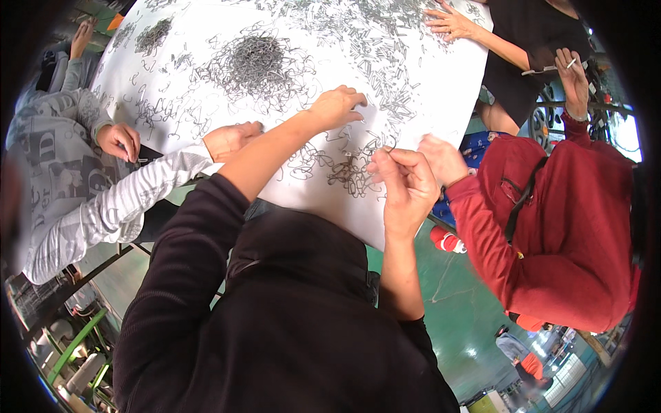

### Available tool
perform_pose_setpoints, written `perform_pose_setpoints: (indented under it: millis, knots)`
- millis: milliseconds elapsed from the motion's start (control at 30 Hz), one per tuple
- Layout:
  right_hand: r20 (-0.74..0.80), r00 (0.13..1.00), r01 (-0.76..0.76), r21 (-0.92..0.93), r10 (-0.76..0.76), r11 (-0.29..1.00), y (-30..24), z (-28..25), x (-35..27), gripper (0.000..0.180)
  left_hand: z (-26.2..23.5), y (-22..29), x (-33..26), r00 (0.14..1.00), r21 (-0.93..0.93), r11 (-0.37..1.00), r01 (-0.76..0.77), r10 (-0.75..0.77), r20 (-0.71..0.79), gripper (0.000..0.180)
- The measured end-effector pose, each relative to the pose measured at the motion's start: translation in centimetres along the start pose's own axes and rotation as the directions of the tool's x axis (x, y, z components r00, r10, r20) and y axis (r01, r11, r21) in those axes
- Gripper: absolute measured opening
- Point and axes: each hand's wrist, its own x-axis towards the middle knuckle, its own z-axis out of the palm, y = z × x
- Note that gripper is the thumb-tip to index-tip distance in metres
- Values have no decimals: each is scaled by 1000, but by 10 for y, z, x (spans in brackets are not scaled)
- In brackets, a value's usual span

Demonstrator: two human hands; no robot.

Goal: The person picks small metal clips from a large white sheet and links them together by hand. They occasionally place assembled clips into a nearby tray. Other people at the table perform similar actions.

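Observation:
My left hand (337,108) reaches over the white tabletop (444,103), palm down, thumb and fingers apart with nothing visible between them. Nearer to me, my right hand (410,186) is raised with thumb and forefinger pinched together. A tiny dark bit shows at those fingertips, too small to name. Beneath and between my hands lies a loose cluster of thin, dark, curved wire-like pieces (350,176). Beyond my left forearm is a larger heap of similar curved pieces (258,62). Short, straight dark pieces (385,58) are strewn across the far right part of the table.
At my left, a person in a grey patterned top (76,158) has an arm near mine. A person in red (551,220) sits close at my right, one hand (444,160) beside my right hand. Across, another person's hand (451,24) rests on the table. A smaller heap (153,36) lies far left.

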Motion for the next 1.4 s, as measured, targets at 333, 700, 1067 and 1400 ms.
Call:
perform_pose_setpoints:
  millis: [333,700,1067,1400]
  knots:
    - [51,999,17,-65,-13,998,-2,4,-6,9,-37,26,-9,961,-404,892,201,-260,-95,21]
    - [75,985,166,-196,-154,967,11,27,4,11,-142,120,-79,900,-789,586,186,-424,-103,17]
    - [256,957,219,-339,-134,915,6,40,20,8,-140,101,-84,842,-846,524,103,-499,-206,10]
    - [208,978,104,-424,-15,900,40,30,39,10,-143,94,-87,815,-533,845,44,-339,-470,9]
